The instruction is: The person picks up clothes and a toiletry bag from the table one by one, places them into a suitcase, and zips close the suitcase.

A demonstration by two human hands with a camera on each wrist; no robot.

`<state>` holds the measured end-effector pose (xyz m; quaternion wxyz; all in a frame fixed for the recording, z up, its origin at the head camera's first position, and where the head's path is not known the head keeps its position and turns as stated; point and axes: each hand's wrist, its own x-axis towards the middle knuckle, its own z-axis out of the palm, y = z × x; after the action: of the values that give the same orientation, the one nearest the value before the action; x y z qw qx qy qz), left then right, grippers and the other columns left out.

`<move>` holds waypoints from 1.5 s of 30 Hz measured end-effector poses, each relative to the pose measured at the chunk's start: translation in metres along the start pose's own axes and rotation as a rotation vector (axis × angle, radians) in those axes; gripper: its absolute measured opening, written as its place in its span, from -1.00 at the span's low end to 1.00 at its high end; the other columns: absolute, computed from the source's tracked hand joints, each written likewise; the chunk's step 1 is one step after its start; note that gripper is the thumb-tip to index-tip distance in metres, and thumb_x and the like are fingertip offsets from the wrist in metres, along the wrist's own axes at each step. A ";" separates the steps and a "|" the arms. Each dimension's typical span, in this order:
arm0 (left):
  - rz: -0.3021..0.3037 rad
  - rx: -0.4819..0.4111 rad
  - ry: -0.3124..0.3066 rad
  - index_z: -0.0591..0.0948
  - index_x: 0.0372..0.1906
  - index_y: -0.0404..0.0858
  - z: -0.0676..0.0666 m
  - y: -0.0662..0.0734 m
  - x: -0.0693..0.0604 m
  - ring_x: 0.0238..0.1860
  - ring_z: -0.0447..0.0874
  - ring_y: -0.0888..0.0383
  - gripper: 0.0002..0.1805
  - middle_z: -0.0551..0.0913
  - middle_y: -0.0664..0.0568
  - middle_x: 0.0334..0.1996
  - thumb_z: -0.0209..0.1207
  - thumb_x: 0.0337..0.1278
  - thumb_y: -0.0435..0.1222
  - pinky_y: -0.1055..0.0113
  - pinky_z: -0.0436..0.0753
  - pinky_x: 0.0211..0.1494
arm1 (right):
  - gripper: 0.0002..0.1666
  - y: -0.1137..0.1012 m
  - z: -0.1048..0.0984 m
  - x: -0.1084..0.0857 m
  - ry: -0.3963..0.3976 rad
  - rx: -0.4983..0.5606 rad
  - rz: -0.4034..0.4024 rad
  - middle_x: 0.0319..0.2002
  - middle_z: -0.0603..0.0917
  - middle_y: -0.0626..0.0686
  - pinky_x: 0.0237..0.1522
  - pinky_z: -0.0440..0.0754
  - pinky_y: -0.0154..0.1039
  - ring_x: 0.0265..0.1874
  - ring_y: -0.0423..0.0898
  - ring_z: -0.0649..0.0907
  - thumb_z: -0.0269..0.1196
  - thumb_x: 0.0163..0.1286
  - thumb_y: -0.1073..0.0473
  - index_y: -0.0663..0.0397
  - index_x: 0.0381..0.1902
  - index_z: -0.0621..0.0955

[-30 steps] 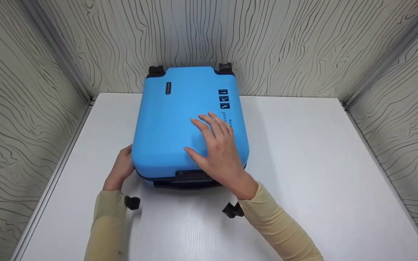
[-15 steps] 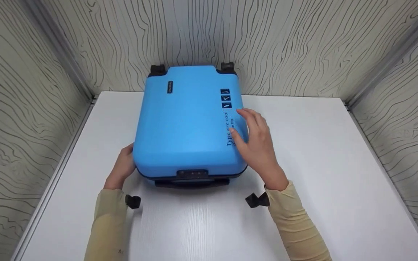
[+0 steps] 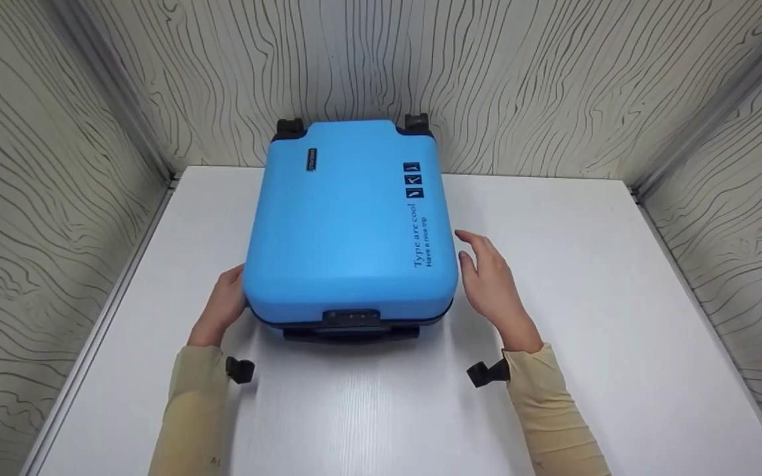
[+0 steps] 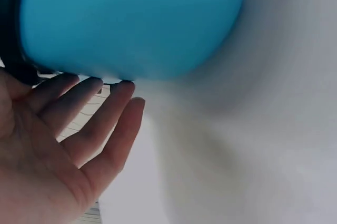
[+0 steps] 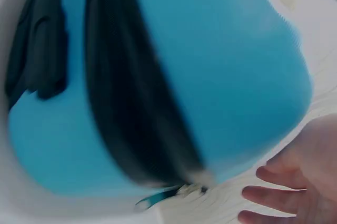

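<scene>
A bright blue hard-shell suitcase (image 3: 348, 218) lies flat on the white table, its wheels toward the back wall. Black print runs along its right part, and a combination lock (image 3: 350, 318) sits above the dark carry handle (image 3: 352, 334) on the near end. My left hand (image 3: 223, 304) touches the left side with nearly straight fingertips, as the left wrist view shows. Beside the right side, my right hand (image 3: 495, 284) has its fingers loosely extended and holds nothing. In the right wrist view a zipper pull (image 5: 158, 197) hangs at the dark zipper band (image 5: 131, 87).
A patterned back wall (image 3: 487, 86) stands just behind the suitcase wheels (image 3: 416, 123). Similar panels close off the left and right sides. White tabletop (image 3: 573, 277) extends to both sides and in front of the suitcase.
My right hand has moved from above the suitcase's top to the right and down beside its right side, uncovering the printed words. The left hand stays at the left side.
</scene>
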<state>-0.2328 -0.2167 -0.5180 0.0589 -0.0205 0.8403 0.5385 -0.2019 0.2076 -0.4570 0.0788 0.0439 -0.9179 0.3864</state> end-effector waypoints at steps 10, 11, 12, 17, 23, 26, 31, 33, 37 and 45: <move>-0.019 0.086 -0.039 0.47 0.37 -0.48 -0.009 0.009 0.001 0.02 0.60 -0.13 -0.35 0.65 -0.28 -0.01 -0.18 0.61 -0.01 0.01 0.56 0.11 | -0.50 0.024 0.015 -0.004 -0.195 -0.025 0.021 0.29 0.52 0.37 0.32 0.39 0.20 0.31 0.28 0.48 0.06 0.57 0.34 0.40 0.40 0.39; -0.012 0.098 -0.036 0.44 0.38 -0.50 -0.010 0.011 0.001 0.11 0.58 -0.18 -0.35 0.62 -0.33 0.09 -0.18 0.61 -0.02 -0.05 0.53 0.19 | -0.49 0.025 0.015 -0.004 -0.201 -0.026 0.022 0.28 0.53 0.37 0.32 0.38 0.20 0.30 0.28 0.49 0.07 0.56 0.34 0.40 0.40 0.38; -0.007 0.105 -0.027 0.42 0.40 -0.50 -0.011 0.013 0.001 0.19 0.54 -0.22 -0.35 0.58 -0.36 0.18 -0.18 0.61 -0.04 -0.08 0.49 0.25 | -0.48 0.026 0.016 -0.004 -0.204 -0.028 0.021 0.27 0.53 0.37 0.32 0.38 0.21 0.29 0.28 0.50 0.08 0.55 0.35 0.39 0.40 0.38; 0.031 0.066 0.064 0.38 0.46 -0.41 -0.015 0.029 -0.003 0.30 0.47 -0.24 -0.37 0.45 -0.32 0.35 -0.19 0.65 -0.03 -0.11 0.46 0.31 | -0.42 0.028 0.015 -0.004 -0.231 -0.018 0.045 0.25 0.55 0.36 0.33 0.35 0.24 0.27 0.28 0.52 0.14 0.50 0.37 0.35 0.43 0.35; 0.165 -0.005 0.165 0.41 0.46 -0.31 -0.012 0.059 -0.013 0.34 0.45 -0.12 -0.36 0.46 -0.19 0.38 -0.16 0.63 0.06 -0.04 0.43 0.35 | -0.46 0.032 0.013 -0.003 -0.245 0.020 0.047 0.19 0.60 0.35 0.28 0.42 0.22 0.21 0.26 0.58 0.15 0.47 0.38 0.38 0.37 0.40; 0.224 -0.011 0.187 0.42 0.47 -0.28 -0.008 0.075 -0.019 0.43 0.33 -0.09 -0.38 0.42 -0.14 0.42 -0.11 0.61 0.05 -0.05 0.32 0.42 | -0.49 0.034 0.014 -0.002 -0.248 0.030 0.056 0.17 0.61 0.35 0.26 0.44 0.22 0.18 0.25 0.60 0.17 0.47 0.38 0.40 0.34 0.43; 0.310 0.057 0.225 0.46 0.45 -0.24 0.000 0.100 -0.026 0.51 0.19 -0.05 -0.47 0.40 -0.12 0.44 0.00 0.59 -0.05 -0.06 0.16 0.50 | -0.52 0.035 0.015 -0.002 -0.265 0.037 0.090 0.16 0.62 0.34 0.23 0.49 0.20 0.16 0.24 0.61 0.15 0.49 0.36 0.40 0.32 0.45; 0.374 0.087 0.224 0.48 0.43 -0.25 0.006 0.108 -0.029 0.50 0.21 -0.06 -0.49 0.41 -0.14 0.43 0.05 0.57 -0.10 -0.04 0.16 0.51 | -0.51 0.035 0.015 -0.002 -0.273 0.044 0.108 0.17 0.61 0.34 0.22 0.50 0.18 0.17 0.25 0.60 0.14 0.51 0.34 0.39 0.34 0.44; 0.525 0.166 0.173 0.50 0.42 -0.25 0.022 0.121 -0.038 0.48 0.25 -0.06 -0.47 0.42 -0.14 0.42 0.15 0.51 -0.11 -0.06 0.17 0.50 | -0.52 0.035 0.014 -0.003 -0.278 0.042 0.132 0.18 0.61 0.33 0.19 0.54 0.16 0.18 0.24 0.59 0.13 0.53 0.29 0.37 0.34 0.45; 0.653 0.504 0.115 0.51 0.42 -0.18 0.052 0.129 -0.052 0.46 0.27 -0.09 -0.22 0.38 -0.08 0.46 0.31 0.23 0.18 -0.04 0.10 0.52 | -0.59 0.037 0.013 -0.005 -0.283 0.030 0.122 0.12 0.64 0.32 0.14 0.58 0.14 0.13 0.22 0.62 0.08 0.57 0.25 0.40 0.24 0.52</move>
<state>-0.1894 -0.1175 -0.4169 -0.1589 0.2322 0.9101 0.3042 -0.2035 0.2242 -0.4923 -0.0758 0.0433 -0.9149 0.3941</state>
